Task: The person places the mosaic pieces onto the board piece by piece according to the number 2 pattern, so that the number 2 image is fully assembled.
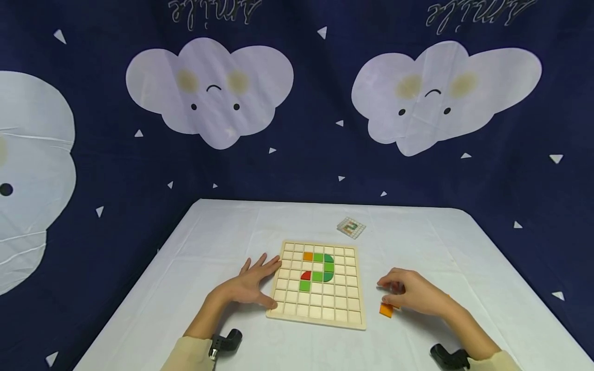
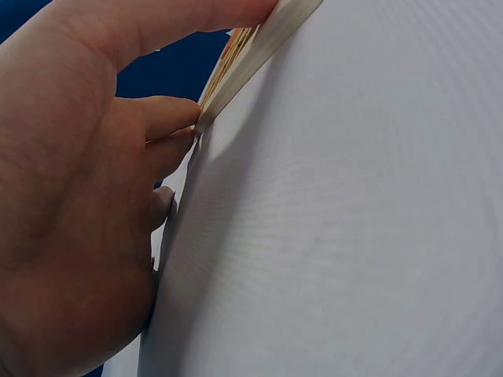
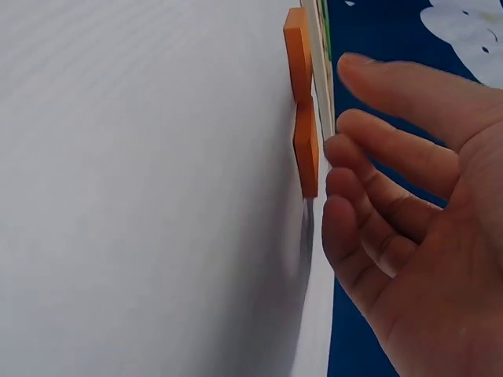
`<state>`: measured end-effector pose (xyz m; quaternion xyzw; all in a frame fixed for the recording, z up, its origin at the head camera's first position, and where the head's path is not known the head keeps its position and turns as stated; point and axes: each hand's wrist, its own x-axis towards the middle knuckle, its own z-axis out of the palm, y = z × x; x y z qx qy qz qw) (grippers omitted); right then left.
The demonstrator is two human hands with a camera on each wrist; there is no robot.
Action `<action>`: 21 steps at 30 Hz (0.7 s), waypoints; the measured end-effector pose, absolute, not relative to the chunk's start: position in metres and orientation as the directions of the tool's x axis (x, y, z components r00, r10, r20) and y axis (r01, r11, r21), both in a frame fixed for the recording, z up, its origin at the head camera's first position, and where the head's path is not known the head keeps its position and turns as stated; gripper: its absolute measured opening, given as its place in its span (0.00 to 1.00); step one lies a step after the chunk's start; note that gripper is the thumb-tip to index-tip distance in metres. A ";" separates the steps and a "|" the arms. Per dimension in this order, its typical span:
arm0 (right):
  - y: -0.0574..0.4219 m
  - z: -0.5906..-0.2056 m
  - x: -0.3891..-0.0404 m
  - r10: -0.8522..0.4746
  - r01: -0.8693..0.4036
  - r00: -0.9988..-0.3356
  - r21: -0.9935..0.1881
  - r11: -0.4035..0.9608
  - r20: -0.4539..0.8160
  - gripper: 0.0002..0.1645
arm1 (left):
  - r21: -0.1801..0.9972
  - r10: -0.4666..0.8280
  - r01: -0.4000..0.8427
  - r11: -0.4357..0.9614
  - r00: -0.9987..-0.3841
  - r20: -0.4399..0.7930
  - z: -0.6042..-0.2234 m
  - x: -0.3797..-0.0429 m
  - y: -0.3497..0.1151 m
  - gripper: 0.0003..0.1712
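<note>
A wooden grid board [image 1: 315, 312] lies on the table. Set in its squares are an orange tile [image 1: 308, 256], several green tiles [image 1: 317, 276], dark green quarter-round tiles and a red quarter-round tile [image 1: 306, 275]. Along the board's left edge my left hand [image 1: 248, 285] spreads its fingers, with thumb [image 2: 157, 31] and fingertips touching the frame. To the right of the board, my right hand [image 1: 417, 292] hovers over two loose orange tiles [image 3: 306, 149], fingers loosely bent and nothing between them. In the head view it partly hides one of these tiles.
Behind the board lies a small pattern card [image 1: 351, 227] with a printed grid. A white cloth [image 1: 232, 226] covers the table. Dark blue curtains [image 1: 315, 175] with cloud prints hang around its back and sides. Both wrists carry black camera mounts [image 1: 227, 341].
</note>
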<state>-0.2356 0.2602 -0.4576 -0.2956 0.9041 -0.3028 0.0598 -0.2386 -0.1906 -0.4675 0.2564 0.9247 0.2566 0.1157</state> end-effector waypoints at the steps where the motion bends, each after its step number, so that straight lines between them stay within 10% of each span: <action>1: 0.262 -0.458 -0.236 -0.569 -0.490 -0.820 -0.591 0.641 0.063 0.19 | 0.536 0.533 0.414 0.736 -0.842 -0.082 -0.467 -0.239 -0.190 0.62; 21: 0.281 -0.465 -0.229 -0.556 -0.453 -0.831 -0.612 0.649 0.025 0.20 | 0.541 0.533 0.408 0.735 -0.841 -0.089 -0.467 -0.238 -0.190 0.62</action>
